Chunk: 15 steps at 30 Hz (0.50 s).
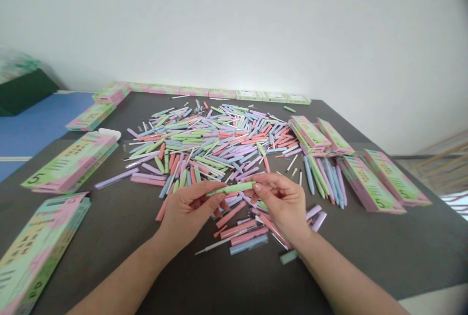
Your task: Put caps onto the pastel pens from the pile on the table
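Observation:
Between my two hands a light green pen (236,188) is held level above the heap. My left hand (195,205) pinches its left end, and my right hand (280,198) grips its right end with thumb and fingers. Beneath and beyond spreads a big heap of pen parts (204,134) in green, blue, purple and coral, mixed with thin white refills. Close below my hands lie coral barrels (239,229), a blue barrel (249,245) and a white refill (215,246). A green cap (288,257) lies by my right wrist.
Pastel boxes (73,161) line the left side, and a row of them (223,93) runs along the back. More boxes (371,183) lie at the right, beside a small group of assembled-looking pens (325,178). A dark green bin (25,88) stands at far left beyond the dark table (383,246).

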Each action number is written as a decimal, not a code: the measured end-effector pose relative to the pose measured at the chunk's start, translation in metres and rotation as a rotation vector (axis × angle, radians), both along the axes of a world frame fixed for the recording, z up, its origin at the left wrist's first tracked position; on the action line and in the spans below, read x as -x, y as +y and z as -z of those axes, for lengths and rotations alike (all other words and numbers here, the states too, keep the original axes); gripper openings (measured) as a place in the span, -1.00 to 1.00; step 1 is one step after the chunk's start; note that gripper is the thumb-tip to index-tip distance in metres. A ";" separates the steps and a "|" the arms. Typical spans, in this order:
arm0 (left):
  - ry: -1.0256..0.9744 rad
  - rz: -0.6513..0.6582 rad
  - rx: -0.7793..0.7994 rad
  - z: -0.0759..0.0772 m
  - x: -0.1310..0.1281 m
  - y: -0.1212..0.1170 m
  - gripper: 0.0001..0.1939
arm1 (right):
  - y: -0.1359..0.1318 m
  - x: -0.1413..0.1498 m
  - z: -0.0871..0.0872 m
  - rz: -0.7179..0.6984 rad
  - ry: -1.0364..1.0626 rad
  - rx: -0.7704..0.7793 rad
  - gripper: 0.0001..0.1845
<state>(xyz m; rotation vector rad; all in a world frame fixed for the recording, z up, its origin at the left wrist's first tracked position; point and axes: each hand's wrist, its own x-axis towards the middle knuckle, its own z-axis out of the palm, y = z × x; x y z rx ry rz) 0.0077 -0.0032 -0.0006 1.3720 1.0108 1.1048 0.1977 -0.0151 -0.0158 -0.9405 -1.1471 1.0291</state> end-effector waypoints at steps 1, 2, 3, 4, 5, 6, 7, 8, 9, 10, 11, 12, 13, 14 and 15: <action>0.006 -0.004 -0.009 0.000 0.000 0.000 -0.83 | 0.000 0.000 0.000 0.002 -0.001 -0.002 -0.89; 0.013 -0.008 -0.016 0.000 0.000 -0.001 -0.83 | 0.000 0.001 0.001 0.005 -0.002 -0.004 -0.89; 0.020 -0.013 -0.018 0.000 0.000 -0.001 -0.83 | 0.000 0.001 0.001 0.007 -0.001 -0.008 -0.89; 0.026 -0.016 -0.016 0.001 0.000 -0.002 -0.83 | 0.000 0.002 0.002 0.007 0.001 -0.012 -0.88; 0.029 -0.018 -0.013 0.001 0.000 -0.002 -0.83 | 0.000 0.002 0.003 0.003 0.004 -0.017 -0.87; 0.028 -0.016 -0.009 0.001 0.000 -0.002 -0.83 | 0.000 0.002 0.004 -0.003 0.006 -0.019 -0.86; 0.027 -0.011 -0.003 0.001 0.000 -0.002 -0.83 | 0.000 0.002 0.005 -0.007 0.006 -0.022 -0.86; 0.024 -0.003 0.003 0.001 0.000 -0.001 -0.84 | 0.000 0.002 0.006 -0.009 0.005 -0.026 -0.85; 0.020 0.006 0.009 0.001 -0.001 -0.001 -0.84 | 0.000 0.002 0.006 -0.008 0.002 -0.028 -0.85; 0.014 0.017 0.015 0.002 -0.001 0.000 -0.83 | 0.000 0.001 0.007 -0.006 -0.003 -0.031 -0.85; 0.009 0.028 0.025 0.002 -0.001 0.001 -0.82 | 0.000 0.001 0.007 -0.003 -0.008 -0.032 -0.85; 0.006 0.041 0.037 0.003 -0.002 0.001 -0.81 | -0.001 0.001 0.007 -0.001 -0.014 -0.033 -0.85; 0.006 0.057 0.052 0.004 -0.002 0.001 -0.80 | -0.001 0.001 0.006 -0.003 -0.022 -0.034 -0.84; 0.012 0.079 0.070 0.005 -0.002 0.002 -0.78 | -0.002 0.001 0.005 -0.009 -0.031 -0.033 -0.84; 0.024 0.105 0.091 0.006 -0.003 0.002 -0.77 | -0.003 0.002 0.005 -0.018 -0.044 -0.035 -0.85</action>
